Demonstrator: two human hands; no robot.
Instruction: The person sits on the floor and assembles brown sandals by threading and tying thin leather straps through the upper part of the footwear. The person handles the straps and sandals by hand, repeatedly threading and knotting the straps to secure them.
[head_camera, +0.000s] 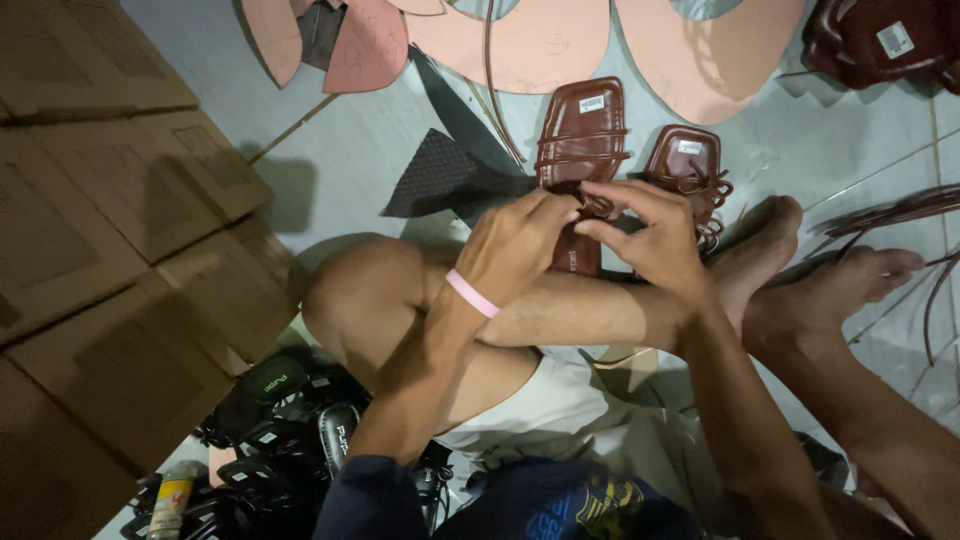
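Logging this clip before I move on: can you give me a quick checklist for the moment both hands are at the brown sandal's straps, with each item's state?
1. Left hand on the near brown sandal, fingertips at its thin straps: ok.
2. Right hand pinching the same straps from the other side: ok.
3. Strap ends or knot visible between the fingers: cannot tell, the fingers cover them.
4. Second brown sandal close by on the floor, untouched: ok.
5. Sandal steady against the crossed legs: cannot tell, its heel end is hidden behind the hands.
6. Pink wristband away from the straps: ok.
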